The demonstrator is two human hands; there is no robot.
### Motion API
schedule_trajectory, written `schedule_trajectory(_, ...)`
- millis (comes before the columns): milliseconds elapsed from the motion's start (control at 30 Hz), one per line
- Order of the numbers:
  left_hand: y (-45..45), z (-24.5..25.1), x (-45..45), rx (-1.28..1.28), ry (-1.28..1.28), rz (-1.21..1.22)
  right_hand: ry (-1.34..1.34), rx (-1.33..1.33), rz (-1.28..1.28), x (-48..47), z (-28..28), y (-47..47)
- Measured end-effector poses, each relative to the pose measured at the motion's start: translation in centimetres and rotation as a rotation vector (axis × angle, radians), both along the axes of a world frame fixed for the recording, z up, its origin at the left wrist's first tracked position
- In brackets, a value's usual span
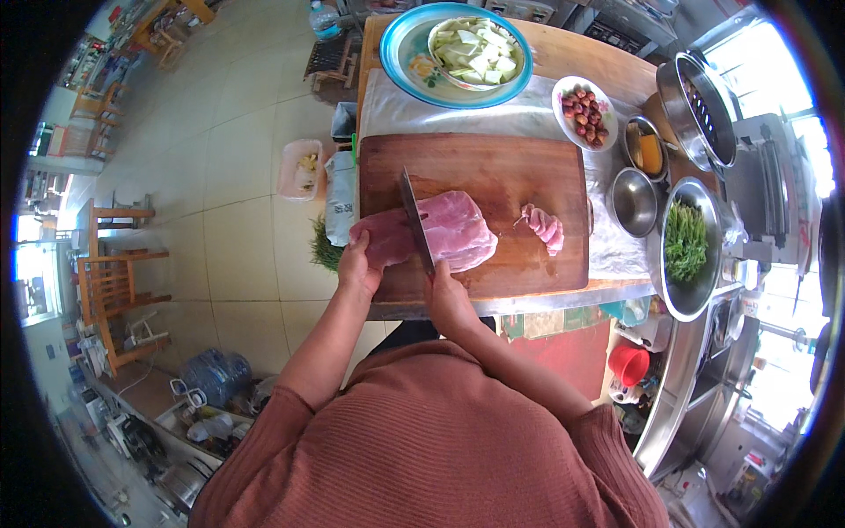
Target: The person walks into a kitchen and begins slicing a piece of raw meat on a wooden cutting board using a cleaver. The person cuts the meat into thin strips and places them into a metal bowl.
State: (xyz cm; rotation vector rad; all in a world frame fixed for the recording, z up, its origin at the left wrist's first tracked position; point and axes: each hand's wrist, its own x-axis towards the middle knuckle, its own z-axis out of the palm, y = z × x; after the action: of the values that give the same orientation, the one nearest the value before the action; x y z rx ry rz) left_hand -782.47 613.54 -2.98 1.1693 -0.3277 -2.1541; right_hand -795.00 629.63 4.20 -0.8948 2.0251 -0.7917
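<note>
A large slab of raw meat (459,228) lies on a brown wooden cutting board (475,162). My left hand (360,267) grips the slab's left end, thumb on top. In my right hand (451,297) is the handle of a cleaver (417,221), near the board's front edge. Its blade stands on edge across the slab, pointing away from me; how deep it sits in the meat I cannot tell. To the right, a small row of cut meat pieces (545,230) rests on the board.
Behind the board, an enamel basin (403,56) holds a bowl of sliced pale-green vegetable (478,53). At the right are a plate of reddish round items (584,117), steel bowls (634,201) and a basin of leafy greens (686,241). A plastic tub (290,175) sits beyond the table's left edge.
</note>
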Motion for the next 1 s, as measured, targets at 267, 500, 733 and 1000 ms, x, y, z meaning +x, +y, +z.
schedule_trajectory(267,-0.5,2.2,1.9,-0.131,-0.06,0.084,0.036,-0.112,-0.018,-0.5,-2.1,-4.6)
schedule_trajectory(500,-0.5,9.6,4.4,-0.35,-0.028,-0.161,-0.056,-0.188,-0.056,-2.7,-2.2,-4.5)
schedule_trajectory(733,5.3,11.1,1.2,-0.147,0.084,-0.305,-0.052,-0.139,-0.088,-12.2,1.8,14.4)
schedule_trajectory(1000,14.8,9.2,-6.1,0.004,0.053,-0.23,0.17,0.012,0.158,-24.7,4.5,25.0)
